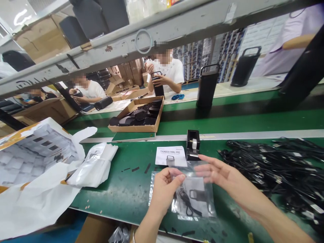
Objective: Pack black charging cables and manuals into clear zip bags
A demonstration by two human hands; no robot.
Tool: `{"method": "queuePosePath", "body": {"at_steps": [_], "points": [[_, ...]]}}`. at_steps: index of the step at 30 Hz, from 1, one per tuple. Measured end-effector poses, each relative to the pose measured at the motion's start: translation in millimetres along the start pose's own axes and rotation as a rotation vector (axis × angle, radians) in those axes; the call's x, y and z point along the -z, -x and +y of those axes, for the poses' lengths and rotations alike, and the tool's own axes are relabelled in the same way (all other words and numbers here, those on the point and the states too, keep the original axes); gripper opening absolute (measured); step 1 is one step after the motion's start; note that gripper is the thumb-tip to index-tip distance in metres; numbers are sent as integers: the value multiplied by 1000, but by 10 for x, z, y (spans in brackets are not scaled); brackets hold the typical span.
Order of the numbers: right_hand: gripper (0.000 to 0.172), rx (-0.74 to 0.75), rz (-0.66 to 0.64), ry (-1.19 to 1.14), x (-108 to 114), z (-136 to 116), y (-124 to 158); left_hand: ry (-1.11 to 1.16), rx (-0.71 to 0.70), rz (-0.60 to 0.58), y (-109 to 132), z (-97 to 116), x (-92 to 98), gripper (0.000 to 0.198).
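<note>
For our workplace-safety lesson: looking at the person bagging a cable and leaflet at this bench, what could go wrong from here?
1. The left hand pinches only the top of the clear plastic bag; the black cable inside might slide out.
2. The right hand is blurred in motion near the tape dispenser and could knock it.
3. The pile of black cables looks tangled, so pulling one may drag others.

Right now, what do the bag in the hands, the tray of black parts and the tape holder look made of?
Bag: thin clear plastic film, glossy; contents show through.
Tray: brown corrugated cardboard, matte, folded walls.
Tape holder: looks like hard black plastic, slightly shiny.
The left hand pinches the bag's top; the right hand hovers over it.
</note>
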State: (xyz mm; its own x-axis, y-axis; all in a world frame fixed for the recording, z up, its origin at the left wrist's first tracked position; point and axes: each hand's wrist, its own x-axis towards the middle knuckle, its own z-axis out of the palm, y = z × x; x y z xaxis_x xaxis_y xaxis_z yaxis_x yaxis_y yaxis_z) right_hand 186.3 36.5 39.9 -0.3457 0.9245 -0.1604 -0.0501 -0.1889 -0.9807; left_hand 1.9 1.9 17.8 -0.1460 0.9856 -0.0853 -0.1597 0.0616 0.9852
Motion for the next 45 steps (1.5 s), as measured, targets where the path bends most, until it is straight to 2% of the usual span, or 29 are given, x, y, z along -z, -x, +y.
{"method": "queuePosePath", "body": {"at_steps": [3,7,11,13,16,18,21,23,24,27,29,31,33,34,36,40,45], "points": [[29,14,-8,205,-31,-12,28,-12,-32,39,37,100,-20,16],[40,71,40,321,-74,-81,43,-43,-52,52,64,209,6,14],[26,105,-29,354,-77,-123,19,-107,-55,12,42,211,62,10],[21,132,-24,401,-54,-116,7,-173,-48,-25,16,192,105,9],[19,199,18,487,9,-76,3,-204,-47,-72,-26,173,188,9],[23,266,13,527,51,-36,9,-144,-22,-74,-45,173,235,11],[27,351,-11,553,71,29,24,46,13,-39,-48,157,238,40],[26,392,-14,568,55,72,43,95,15,-73,-38,112,192,60],[26,411,-19,577,44,91,57,64,29,-108,-32,77,161,63],[25,457,-14,622,35,138,96,-95,102,-168,-17,-41,86,39],[24,475,65,652,58,160,79,-134,104,-163,-8,-100,77,29],[28,412,226,668,89,177,-6,-115,85,-134,0,-126,103,27],[37,247,370,645,104,190,-157,-91,78,-85,1,-129,144,27],[41,159,399,623,102,194,-247,-84,77,-62,0,-128,163,27],[40,46,366,567,86,192,-420,-70,73,-38,-3,-134,193,28],[28,-12,226,461,108,130,-615,-48,67,-22,-8,-165,231,28],[25,-75,283,327,252,29,-615,-47,62,2,-8,-173,275,27]]}}
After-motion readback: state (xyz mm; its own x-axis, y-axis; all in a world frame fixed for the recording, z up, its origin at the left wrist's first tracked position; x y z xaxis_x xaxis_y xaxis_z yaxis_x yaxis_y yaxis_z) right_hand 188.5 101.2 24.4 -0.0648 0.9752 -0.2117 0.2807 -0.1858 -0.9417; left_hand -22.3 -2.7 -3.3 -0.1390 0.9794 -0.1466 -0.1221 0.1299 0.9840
